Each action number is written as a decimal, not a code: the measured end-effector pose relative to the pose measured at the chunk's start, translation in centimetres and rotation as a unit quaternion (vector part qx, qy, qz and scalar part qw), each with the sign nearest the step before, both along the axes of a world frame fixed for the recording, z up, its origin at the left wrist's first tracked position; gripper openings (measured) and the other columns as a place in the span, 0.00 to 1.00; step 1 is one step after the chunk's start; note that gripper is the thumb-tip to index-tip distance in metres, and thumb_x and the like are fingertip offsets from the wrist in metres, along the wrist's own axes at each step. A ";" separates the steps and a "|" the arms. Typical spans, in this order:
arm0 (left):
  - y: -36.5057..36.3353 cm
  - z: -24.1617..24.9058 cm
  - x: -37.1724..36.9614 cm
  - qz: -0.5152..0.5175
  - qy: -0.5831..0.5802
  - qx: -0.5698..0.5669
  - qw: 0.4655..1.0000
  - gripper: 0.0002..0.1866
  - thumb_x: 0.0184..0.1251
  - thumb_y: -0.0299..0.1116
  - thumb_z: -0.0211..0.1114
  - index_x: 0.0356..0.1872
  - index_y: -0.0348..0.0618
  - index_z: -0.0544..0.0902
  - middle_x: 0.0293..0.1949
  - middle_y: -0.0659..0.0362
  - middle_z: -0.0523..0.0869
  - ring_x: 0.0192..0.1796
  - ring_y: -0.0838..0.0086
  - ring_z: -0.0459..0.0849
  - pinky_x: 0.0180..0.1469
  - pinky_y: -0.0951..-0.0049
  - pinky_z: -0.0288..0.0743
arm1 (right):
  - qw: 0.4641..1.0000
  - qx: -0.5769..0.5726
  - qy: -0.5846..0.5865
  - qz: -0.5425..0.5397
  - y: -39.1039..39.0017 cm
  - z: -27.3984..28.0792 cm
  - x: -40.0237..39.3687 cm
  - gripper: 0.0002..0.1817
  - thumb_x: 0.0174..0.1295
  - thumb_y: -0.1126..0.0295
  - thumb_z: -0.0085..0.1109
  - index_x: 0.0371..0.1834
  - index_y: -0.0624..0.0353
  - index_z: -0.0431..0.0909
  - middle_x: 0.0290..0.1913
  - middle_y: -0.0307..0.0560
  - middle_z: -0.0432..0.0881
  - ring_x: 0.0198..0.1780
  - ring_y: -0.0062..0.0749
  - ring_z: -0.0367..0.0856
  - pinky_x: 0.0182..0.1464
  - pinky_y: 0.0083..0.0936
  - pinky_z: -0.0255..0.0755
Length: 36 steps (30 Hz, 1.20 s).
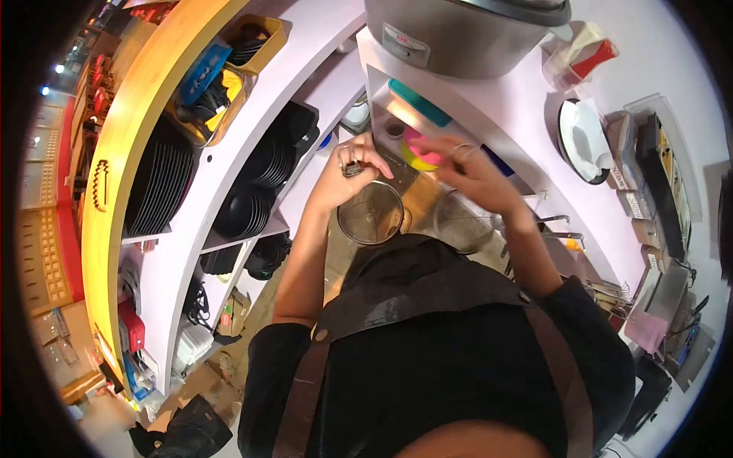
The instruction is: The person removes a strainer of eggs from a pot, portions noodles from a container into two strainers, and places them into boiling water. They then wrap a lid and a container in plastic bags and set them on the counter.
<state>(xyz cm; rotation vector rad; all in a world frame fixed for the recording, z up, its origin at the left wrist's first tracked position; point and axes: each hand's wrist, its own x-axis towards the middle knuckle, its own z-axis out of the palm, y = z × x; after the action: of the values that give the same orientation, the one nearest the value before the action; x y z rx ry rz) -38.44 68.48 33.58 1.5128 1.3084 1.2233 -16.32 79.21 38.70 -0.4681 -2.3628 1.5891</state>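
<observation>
My left hand (353, 168), with rings on its fingers, is raised at the middle with its fingers curled inward. Its fingertips sit right at the top rim of a round, see-through disc (371, 212) with a thin edge; what the fingers hold, if anything, I cannot make out. My right hand (467, 174) is blurred, its bent fingers pointing left. Below it shows a second faint, see-through disc (462, 221). Partly behind the right fingers is a pink and yellow round item (418, 150). A dark apron (427, 275) covers my front.
On the left, shelves hold stacked black plates (160, 179), black bowls (244, 206) and a utensil basket (210, 107). A large steel cooker (466, 34) stands on the counter ahead. At right are a round dish with white paper (584, 141) and metal handles (561, 227).
</observation>
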 end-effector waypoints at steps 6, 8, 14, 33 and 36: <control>4.0 -0.4 0.7 -0.024 -0.033 -0.052 0.998 0.08 0.40 0.23 0.59 0.26 0.37 0.82 0.38 0.55 0.81 0.39 0.70 0.80 0.44 0.74 0.71 | 0.989 0.143 0.045 0.013 0.0 -1.9 -5.7 0.23 0.53 0.73 0.52 0.56 0.56 0.72 0.53 0.48 0.68 0.56 0.40 0.63 0.58 0.31 0.59; 4.9 -2.3 0.4 -0.063 -0.100 -0.083 0.989 0.17 0.43 0.27 0.65 0.40 0.38 0.79 0.43 0.57 0.81 0.43 0.72 0.79 0.47 0.74 0.72 | 0.992 0.113 0.041 -0.026 -0.3 -2.4 -6.4 0.21 0.54 0.72 0.54 0.54 0.55 0.74 0.53 0.47 0.68 0.55 0.44 0.64 0.58 0.34 0.59; 9.6 -5.4 -1.9 -0.249 -0.127 -0.167 0.945 0.29 0.45 0.34 0.71 0.52 0.41 0.72 0.44 0.59 0.79 0.47 0.74 0.77 0.50 0.72 0.71 | 0.959 0.165 0.013 -0.230 -1.6 -3.9 -7.7 0.22 0.56 0.68 0.55 0.56 0.51 0.72 0.55 0.46 0.69 0.52 0.45 0.66 0.58 0.35 0.60; 9.4 -16.6 -6.2 -0.200 -0.178 -0.485 0.833 0.31 0.54 0.32 0.60 0.61 0.53 0.61 0.60 0.55 0.60 0.60 0.59 0.63 0.54 0.51 0.67 | 0.859 -0.036 -0.032 -0.510 -8.2 -8.5 -4.4 0.35 0.57 0.78 0.54 0.69 0.51 0.54 0.47 0.45 0.77 0.48 0.28 0.74 0.54 0.25 0.63; 7.3 -18.3 -6.4 -0.132 -0.170 -0.517 0.828 0.30 0.56 0.31 0.58 0.62 0.53 0.61 0.61 0.54 0.60 0.60 0.60 0.63 0.54 0.47 0.66 | 0.857 -0.040 -0.047 -0.511 -9.7 -9.6 -2.1 0.35 0.56 0.79 0.54 0.68 0.52 0.56 0.45 0.45 0.78 0.47 0.28 0.74 0.53 0.24 0.65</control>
<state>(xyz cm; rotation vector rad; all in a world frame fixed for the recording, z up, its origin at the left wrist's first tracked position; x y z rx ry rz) -44.84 75.80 15.27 0.6010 1.1456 0.3938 -18.44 69.48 29.07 -1.5163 -1.5542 1.1108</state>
